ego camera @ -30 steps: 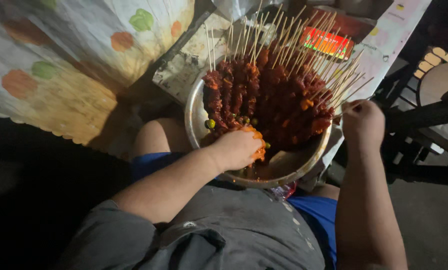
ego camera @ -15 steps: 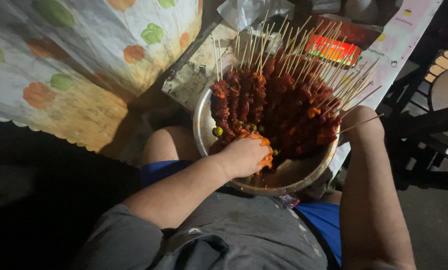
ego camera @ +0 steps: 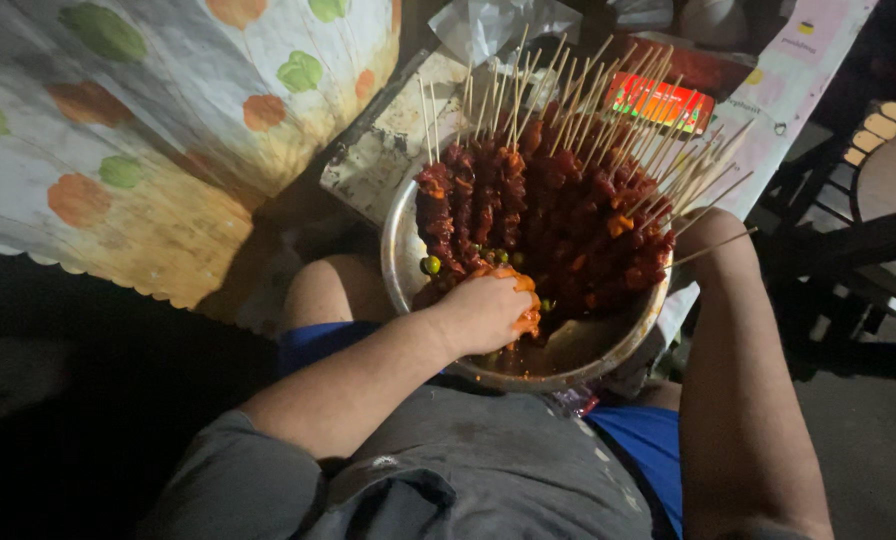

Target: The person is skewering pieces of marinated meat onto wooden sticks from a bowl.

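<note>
A round metal bowl (ego camera: 400, 262) rests on my lap, piled with several skewers of red marinated meat (ego camera: 558, 215). Their bamboo sticks (ego camera: 608, 110) fan out toward the far side. My left hand (ego camera: 488, 310) is inside the near part of the bowl. Its fingers, coated in orange marinade, are curled down onto loose meat pieces beside a few small green chillies (ego camera: 431, 265). My right hand (ego camera: 713, 235) lies at the bowl's far right rim, mostly hidden behind the skewers, so its fingers cannot be made out.
A cloth with orange and green spots (ego camera: 158, 130) hangs at the left. Behind the bowl lie a stained board (ego camera: 388, 150), crumpled plastic (ego camera: 498, 25), a red glowing packet (ego camera: 663, 100) and a printed sheet (ego camera: 798, 70). Dark furniture (ego camera: 858, 240) stands at the right.
My right hand has slid from beside the bowl to behind its far right rim. My left hand stays curled in the marinade at the near side. The view has tilted slightly.
</note>
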